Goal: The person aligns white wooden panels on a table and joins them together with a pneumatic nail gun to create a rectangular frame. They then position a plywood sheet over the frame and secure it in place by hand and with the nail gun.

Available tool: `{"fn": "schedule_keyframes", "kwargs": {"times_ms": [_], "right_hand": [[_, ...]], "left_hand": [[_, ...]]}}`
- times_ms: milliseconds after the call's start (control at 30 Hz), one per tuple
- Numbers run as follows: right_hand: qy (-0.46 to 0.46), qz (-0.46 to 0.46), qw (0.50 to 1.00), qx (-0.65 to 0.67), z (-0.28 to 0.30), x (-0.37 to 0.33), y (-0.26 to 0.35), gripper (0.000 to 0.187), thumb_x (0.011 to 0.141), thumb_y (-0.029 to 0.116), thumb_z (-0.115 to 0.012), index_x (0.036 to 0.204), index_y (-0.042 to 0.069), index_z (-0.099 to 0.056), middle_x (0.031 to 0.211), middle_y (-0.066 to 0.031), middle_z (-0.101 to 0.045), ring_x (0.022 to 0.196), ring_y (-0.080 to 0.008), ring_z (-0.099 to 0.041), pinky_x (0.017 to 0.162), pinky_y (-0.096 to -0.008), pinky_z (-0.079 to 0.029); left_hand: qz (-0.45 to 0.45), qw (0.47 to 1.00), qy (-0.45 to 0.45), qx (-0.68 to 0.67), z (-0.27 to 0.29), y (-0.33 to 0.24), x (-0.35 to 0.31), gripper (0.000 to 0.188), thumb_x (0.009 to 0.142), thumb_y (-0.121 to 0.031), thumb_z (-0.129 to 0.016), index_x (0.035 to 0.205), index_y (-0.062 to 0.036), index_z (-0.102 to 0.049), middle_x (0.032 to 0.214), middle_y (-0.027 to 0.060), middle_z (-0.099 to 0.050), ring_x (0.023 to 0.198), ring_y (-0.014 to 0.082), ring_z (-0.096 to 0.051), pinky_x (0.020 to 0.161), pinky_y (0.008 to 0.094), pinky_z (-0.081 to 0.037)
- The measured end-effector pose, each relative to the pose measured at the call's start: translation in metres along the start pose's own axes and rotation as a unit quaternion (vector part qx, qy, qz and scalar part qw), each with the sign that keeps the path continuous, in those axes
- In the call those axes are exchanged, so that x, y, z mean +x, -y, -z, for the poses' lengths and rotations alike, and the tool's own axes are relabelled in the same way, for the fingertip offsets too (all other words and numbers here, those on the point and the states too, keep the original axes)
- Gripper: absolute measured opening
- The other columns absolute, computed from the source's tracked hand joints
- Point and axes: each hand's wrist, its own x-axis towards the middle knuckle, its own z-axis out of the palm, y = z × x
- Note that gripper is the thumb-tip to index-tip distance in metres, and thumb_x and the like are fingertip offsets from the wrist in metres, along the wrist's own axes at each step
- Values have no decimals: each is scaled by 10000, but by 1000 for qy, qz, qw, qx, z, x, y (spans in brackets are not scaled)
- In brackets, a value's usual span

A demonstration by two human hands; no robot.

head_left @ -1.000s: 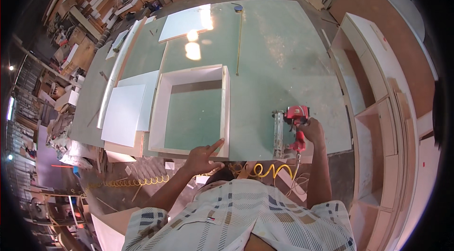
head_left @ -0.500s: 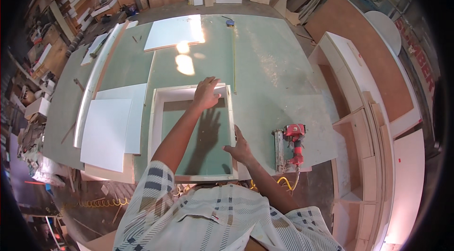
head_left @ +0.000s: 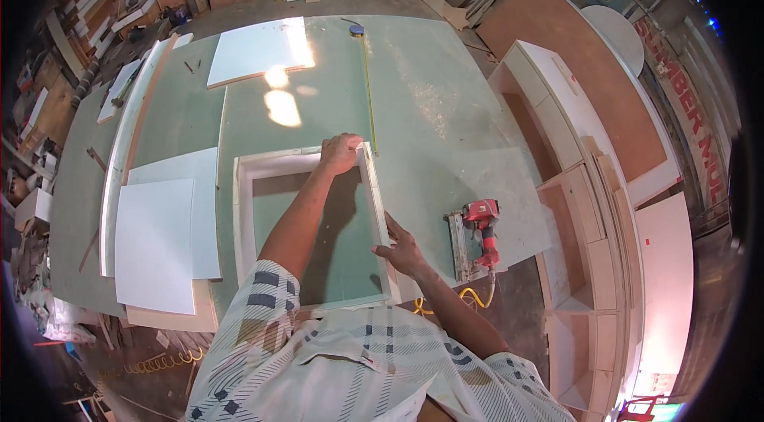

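Observation:
An open rectangular wooden frame (head_left: 241, 207), pale-edged with white inner faces, lies on the green-topped table in front of me. My left hand (head_left: 341, 155) is closed over its far right corner, fingers curled on the far rail. Partway down the right side, my right hand (head_left: 403, 253) grips the rail, thumb on top and fingers along the outer face. The near edge is partly covered by my shirt. To the right of that hand lies a red and black nail gun (head_left: 480, 235), touched by neither hand.
A yellow air hose (head_left: 475, 295) trails from the nail gun. White panels (head_left: 155, 243) lie stacked to the left, another white panel (head_left: 255, 52) farther back. A tape measure (head_left: 356, 31) has its yellow blade drawn toward the frame. A tall cabinet carcass (head_left: 549, 120) stands at right.
My left hand has gone from spread fingers to closing on the frame's far right corner. My right hand stays on the right rail. The whole view has shifted slightly.

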Motion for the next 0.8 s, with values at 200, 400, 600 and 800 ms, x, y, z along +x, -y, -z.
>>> {"fn": "schedule_keyframes", "kwargs": {"times_ms": [200, 400, 600, 800], "right_hand": [[2, -15, 1000, 11, 1, 4, -7, 1032, 840, 187, -808, 1682, 187, -211, 1603, -113, -482, 1442, -333, -495, 1094, -476, -463], [27, -7, 1000, 10, 2, 2, 2, 1066, 856, 234, -812, 1686, 146, -150, 1625, -154, -441, 1432, -345, -501, 1095, -473, -485], [23, -10, 999, 28, 11, 1, -19, 1077, 856, 262, -824, 1689, 178, -146, 1630, -162, -428, 1428, -339, -500, 1103, -476, -483], [27, 1, 999, 44, 6, 1, -20, 1070, 860, 284, -832, 1686, 165, -162, 1616, -170, -444, 1428, -332, -501, 1107, -472, -480]], "left_hand": [[0, 999, -16, 42, -1, -6, -2, 310, 920, -123, -643, 1211, -146, -748, 1167, 68, -759, 1143, 258, -695, 1083, 420, -425], [37, 999, 25, 23, 7, -3, -2, 330, 925, -255, -663, 1226, -147, -744, 1262, 80, -725, 1200, 235, -664, 1081, 419, -397], [29, 997, 42, 59, 5, -38, -8, 660, 842, -591, -729, 1304, -126, -657, 1208, 100, -706, 1191, 282, -609, 1061, 442, -346], [-24, 985, 6, 170, 0, -29, -16, 750, 796, -687, -742, 1268, -115, -628, 1185, 76, -661, 1127, 280, -583, 1030, 447, -341]]}}
